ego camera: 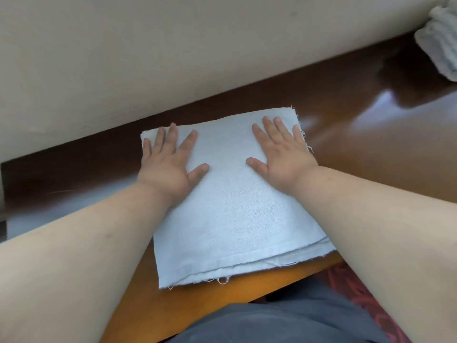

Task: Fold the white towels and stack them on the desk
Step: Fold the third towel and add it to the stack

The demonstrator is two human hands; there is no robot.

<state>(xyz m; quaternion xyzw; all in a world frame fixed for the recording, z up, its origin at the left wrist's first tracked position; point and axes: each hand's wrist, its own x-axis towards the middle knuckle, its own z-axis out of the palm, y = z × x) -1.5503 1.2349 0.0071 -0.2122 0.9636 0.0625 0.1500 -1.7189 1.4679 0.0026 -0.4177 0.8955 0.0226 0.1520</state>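
Observation:
A folded white towel (235,214) lies flat on the brown wooden desk (371,149), its layered frayed edges toward the desk's near edge. My left hand (170,162) rests palm down on the towel's far left part, fingers spread. My right hand (279,154) presses flat on the far right part, fingers apart too. Neither hand grips the cloth. More white towels (440,38) lie crumpled in a heap at the desk's far right corner.
A beige wall (173,45) runs along the back of the desk. The desk's near edge crosses the bottom of the view, with my grey-clad lap (284,320) and a red patterned floor (353,283) below it.

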